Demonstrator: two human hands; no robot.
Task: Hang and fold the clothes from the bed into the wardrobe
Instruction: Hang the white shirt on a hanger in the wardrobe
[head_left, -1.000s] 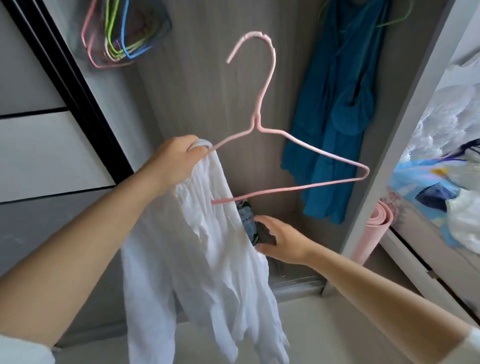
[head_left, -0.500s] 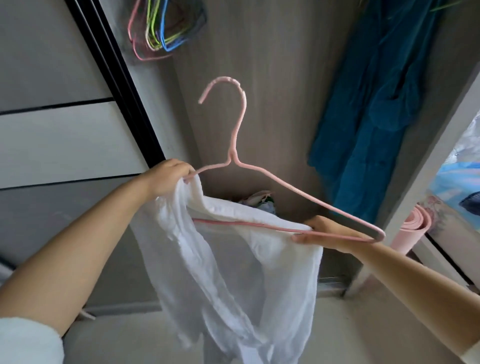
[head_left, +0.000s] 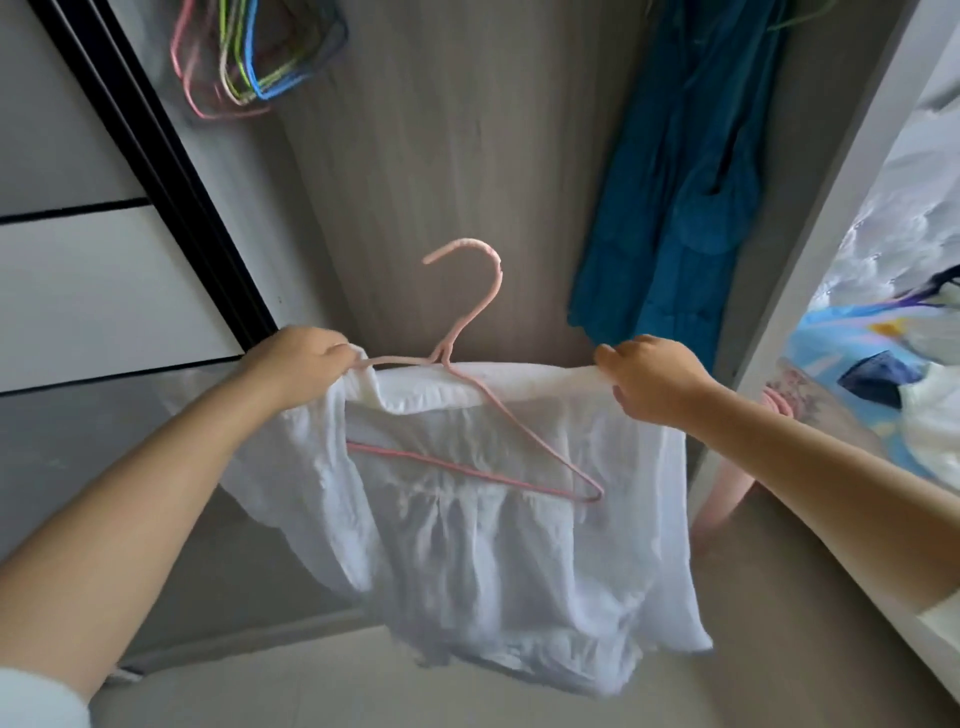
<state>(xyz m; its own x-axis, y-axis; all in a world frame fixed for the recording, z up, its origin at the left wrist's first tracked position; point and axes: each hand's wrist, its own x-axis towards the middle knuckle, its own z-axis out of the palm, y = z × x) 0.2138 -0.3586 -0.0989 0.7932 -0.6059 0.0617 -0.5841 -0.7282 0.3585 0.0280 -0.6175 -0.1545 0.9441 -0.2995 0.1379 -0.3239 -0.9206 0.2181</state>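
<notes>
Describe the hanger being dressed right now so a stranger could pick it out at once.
Look at the open wardrobe's grey back panel; in front of it two hands stretch a white garment. The pink hanger pokes up from the garment's top edge. Unlike the spare coloured hangers bunched at upper left, it carries cloth.

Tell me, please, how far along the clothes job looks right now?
Done: a blue garment hangs in the wardrobe. In hand: both hands, left and right, grip a white garment around a pink hanger. Left: hanging it, plus clothes on the bed.
</notes>
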